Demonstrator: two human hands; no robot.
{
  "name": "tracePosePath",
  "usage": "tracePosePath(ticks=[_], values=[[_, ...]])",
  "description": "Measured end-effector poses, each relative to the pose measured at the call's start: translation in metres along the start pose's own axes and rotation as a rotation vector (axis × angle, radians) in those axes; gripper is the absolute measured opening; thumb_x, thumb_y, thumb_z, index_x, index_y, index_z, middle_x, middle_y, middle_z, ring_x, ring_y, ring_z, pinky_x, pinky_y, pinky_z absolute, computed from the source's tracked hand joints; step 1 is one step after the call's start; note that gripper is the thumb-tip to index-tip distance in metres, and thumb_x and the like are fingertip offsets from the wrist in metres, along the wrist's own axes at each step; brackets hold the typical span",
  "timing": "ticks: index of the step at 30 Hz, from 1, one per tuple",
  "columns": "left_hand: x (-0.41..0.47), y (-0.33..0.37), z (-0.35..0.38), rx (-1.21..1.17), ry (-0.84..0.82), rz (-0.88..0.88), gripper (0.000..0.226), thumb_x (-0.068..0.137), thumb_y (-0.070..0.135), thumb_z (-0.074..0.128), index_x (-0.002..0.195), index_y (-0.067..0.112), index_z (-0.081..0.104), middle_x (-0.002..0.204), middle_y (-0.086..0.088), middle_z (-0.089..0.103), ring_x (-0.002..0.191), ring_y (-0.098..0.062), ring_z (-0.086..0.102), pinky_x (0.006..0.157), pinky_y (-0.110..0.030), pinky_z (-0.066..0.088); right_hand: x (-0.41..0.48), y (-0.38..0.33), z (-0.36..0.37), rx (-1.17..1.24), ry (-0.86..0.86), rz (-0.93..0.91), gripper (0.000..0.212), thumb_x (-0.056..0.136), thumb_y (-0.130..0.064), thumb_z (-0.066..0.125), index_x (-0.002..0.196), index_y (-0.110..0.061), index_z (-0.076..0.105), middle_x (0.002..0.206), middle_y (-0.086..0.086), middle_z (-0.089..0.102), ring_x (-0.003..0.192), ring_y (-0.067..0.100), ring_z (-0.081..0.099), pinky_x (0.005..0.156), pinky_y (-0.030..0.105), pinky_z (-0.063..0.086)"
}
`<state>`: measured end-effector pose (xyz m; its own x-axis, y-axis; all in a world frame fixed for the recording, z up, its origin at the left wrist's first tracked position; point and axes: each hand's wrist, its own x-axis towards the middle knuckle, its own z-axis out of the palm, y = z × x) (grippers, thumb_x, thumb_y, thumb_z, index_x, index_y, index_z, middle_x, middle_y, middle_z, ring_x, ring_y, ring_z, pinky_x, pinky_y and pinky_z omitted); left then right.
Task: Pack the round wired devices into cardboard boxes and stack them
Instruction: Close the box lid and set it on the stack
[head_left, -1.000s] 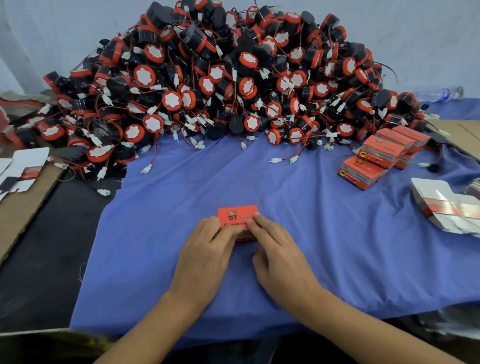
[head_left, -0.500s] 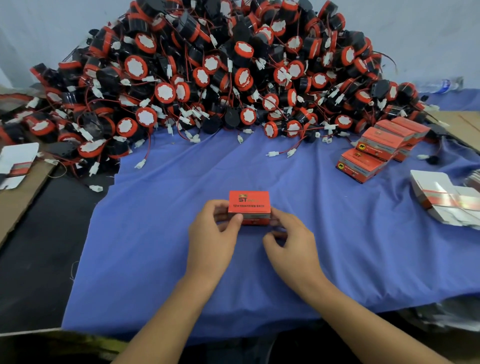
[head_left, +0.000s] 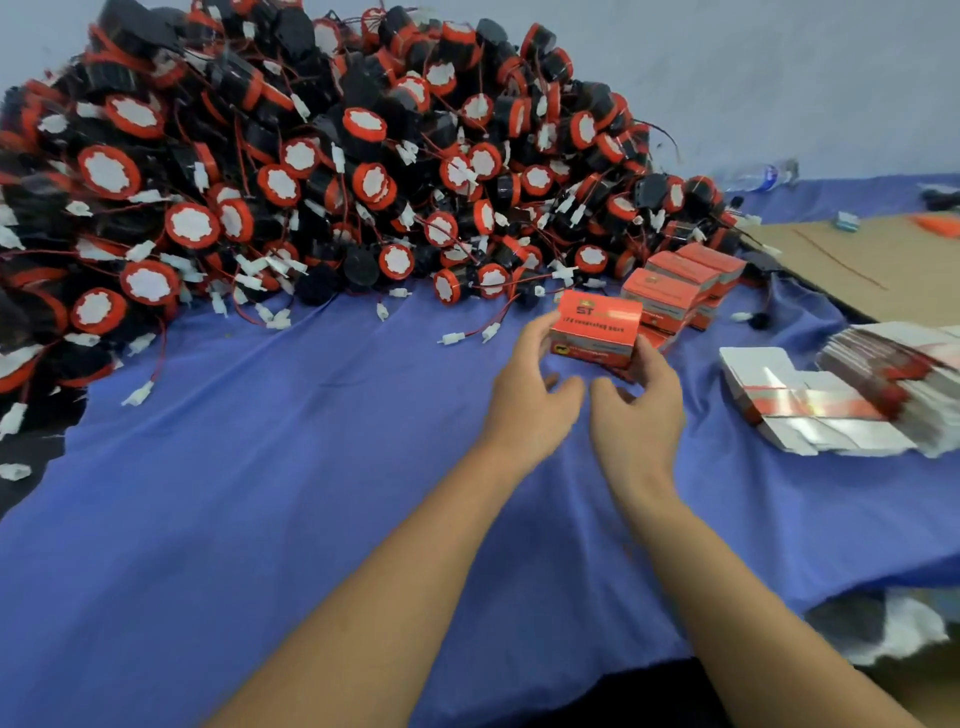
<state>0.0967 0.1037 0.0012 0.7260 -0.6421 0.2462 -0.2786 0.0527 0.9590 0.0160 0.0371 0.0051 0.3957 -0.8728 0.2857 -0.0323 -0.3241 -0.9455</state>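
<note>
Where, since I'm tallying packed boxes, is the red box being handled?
Head view, right of centre: the red box is held between the left hand and right hand above the blue cloth, just left of the stack of packed boxes.

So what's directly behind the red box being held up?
The stack of red boxes and, beyond it, the pile of round devices. The held box and right hand partly cover the stack's nearest boxes.
</note>
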Motion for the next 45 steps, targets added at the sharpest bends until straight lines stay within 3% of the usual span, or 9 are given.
tracePosePath(ticks=[6, 8, 11, 14, 20, 25, 29, 37, 45], values=[[0.059, -0.013, 0.043, 0.021, -0.177, -0.022, 0.078, 0.073, 0.011, 0.045, 0.151, 0.02, 0.044, 0.103, 0.05, 0.055, 0.091, 0.033, 0.05, 0.088, -0.005, 0.043, 0.048, 0.022, -0.001, -0.008, 0.163, -0.009, 0.065, 0.079, -0.001, 0.054, 0.139, -0.025, 0.058, 0.107, -0.011, 0.07, 0.082, -0.018, 0.059, 0.075, 0.0, 0.043], [0.07, -0.021, 0.051, 0.041, -0.219, -0.053, 0.079, 0.077, 0.007, 0.045, 0.155, 0.019, 0.039, 0.11, 0.053, 0.05, 0.095, 0.032, 0.05, 0.092, -0.008, 0.044, 0.057, 0.032, -0.003, -0.05, 0.158, -0.016, 0.068, 0.078, 0.002, 0.053, 0.142, -0.02, 0.056, 0.109, -0.003, 0.071, 0.081, -0.011, 0.059, 0.077, 0.002, 0.043], [0.075, -0.028, 0.056, 0.118, -0.321, -0.079, 0.084, 0.088, -0.009, 0.046, 0.163, 0.019, 0.022, 0.17, 0.011, 0.019, 0.141, 0.0, 0.04, 0.114, -0.024, 0.04, 0.063, 0.045, -0.008, -0.111, 0.101, 0.0, 0.073, 0.079, 0.007, 0.052, 0.148, -0.016, 0.052, 0.125, 0.001, 0.068, 0.099, -0.005, 0.06, 0.085, -0.001, 0.04], [0.076, -0.035, 0.059, 0.193, -0.388, -0.03, 0.092, 0.089, -0.016, 0.044, 0.165, 0.026, 0.011, 0.172, 0.005, -0.012, 0.156, -0.012, 0.017, 0.117, -0.029, 0.036, 0.061, 0.058, -0.011, -0.124, 0.049, 0.025, 0.08, 0.081, 0.01, 0.052, 0.155, -0.019, 0.043, 0.135, -0.007, 0.058, 0.114, -0.009, 0.052, 0.09, -0.006, 0.034], [0.069, -0.027, 0.063, 0.271, -0.34, -0.011, 0.092, 0.093, -0.013, 0.043, 0.165, 0.027, 0.003, 0.171, 0.007, -0.017, 0.154, -0.006, 0.007, 0.102, -0.005, 0.025, 0.06, 0.061, -0.012, -0.133, 0.088, 0.044, 0.078, 0.085, 0.006, 0.052, 0.156, -0.022, 0.04, 0.136, -0.011, 0.054, 0.127, -0.001, 0.05, 0.108, 0.016, 0.04], [0.037, 0.002, 0.081, 0.286, -0.032, 0.222, 0.071, 0.09, -0.014, 0.043, 0.157, 0.011, 0.041, 0.17, -0.004, 0.021, 0.154, -0.013, 0.026, 0.113, -0.007, 0.029, 0.053, 0.054, -0.029, -0.093, 0.181, 0.055, 0.066, 0.091, 0.001, 0.058, 0.153, -0.018, 0.045, 0.146, -0.004, 0.054, 0.135, 0.014, 0.051, 0.111, 0.036, 0.045], [0.016, 0.023, 0.112, 0.2, -0.081, 0.255, 0.045, 0.087, -0.005, 0.047, 0.123, 0.004, 0.072, 0.13, -0.011, 0.07, 0.121, -0.02, 0.063, 0.104, -0.026, 0.046, 0.054, 0.051, -0.067, -0.281, 0.251, -0.035, 0.05, 0.092, -0.002, 0.064, 0.141, -0.004, 0.056, 0.141, 0.014, 0.059, 0.132, 0.028, 0.053, 0.111, 0.04, 0.041], [0.002, 0.02, 0.174, 0.261, -0.288, 0.008, 0.037, 0.1, 0.007, 0.051, 0.13, 0.014, 0.071, 0.127, -0.014, 0.07, 0.121, -0.031, 0.061, 0.105, -0.037, 0.046, 0.052, 0.061, -0.137, -0.75, 0.351, 0.206, 0.048, 0.093, -0.025, 0.064, 0.14, -0.015, 0.061, 0.141, 0.018, 0.048, 0.13, 0.042, 0.038, 0.103, 0.051, 0.034], [0.003, 0.005, 0.201, 0.187, -0.189, -0.212, 0.016, 0.098, 0.021, 0.064, 0.103, 0.011, 0.076, 0.105, -0.004, 0.077, 0.102, -0.02, 0.069, 0.09, -0.03, 0.053, 0.048, 0.083, -0.147, -0.65, 0.35, 0.193, 0.039, 0.099, -0.026, 0.06, 0.135, -0.011, 0.066, 0.134, 0.017, 0.053, 0.124, 0.039, 0.041, 0.103, 0.047, 0.036]])
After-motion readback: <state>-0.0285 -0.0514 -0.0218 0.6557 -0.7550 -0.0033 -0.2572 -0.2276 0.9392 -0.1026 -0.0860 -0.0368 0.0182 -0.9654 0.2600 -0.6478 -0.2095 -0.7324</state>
